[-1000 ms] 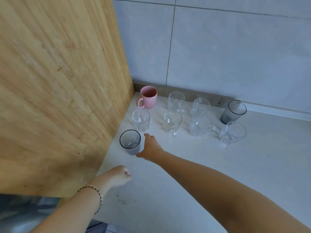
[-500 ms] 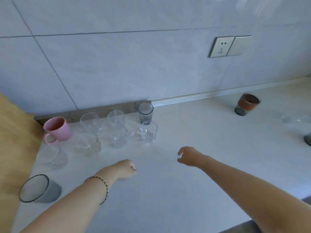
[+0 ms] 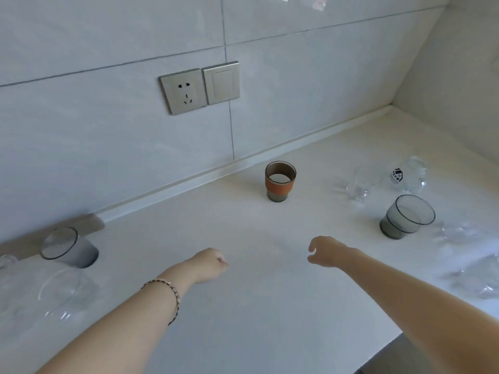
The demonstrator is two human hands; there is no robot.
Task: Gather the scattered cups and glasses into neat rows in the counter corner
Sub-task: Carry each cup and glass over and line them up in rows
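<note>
Above the bare middle of the white counter both hands hover, holding nothing. The left hand is balled, fingers tucked under. The right hand has its fingers loosely bent and the thumb a little apart from them, probably readied for a grab.

At 12 o'clock from the hands, near the backsplash, stands a glass cup with an orange sleeve, upright, mouth up, long axis vertical. At 2 o'clock from the right hand a smoky grey tumbler stands the same way, well apart from the sleeved cup. Past it, a clear glass and a logo-printed glass sit close together; blur hides whether they stand or lie. These look like strays waiting to be collected.

At 9 o'clock, by the wall strip, a second grey tumbler stands upright with a blurred clear glass at its 6 o'clock. This is seemingly the near end of the rows. The right hand is nearest the smoky tumbler, so a side grip round its wall looks apt.
</note>
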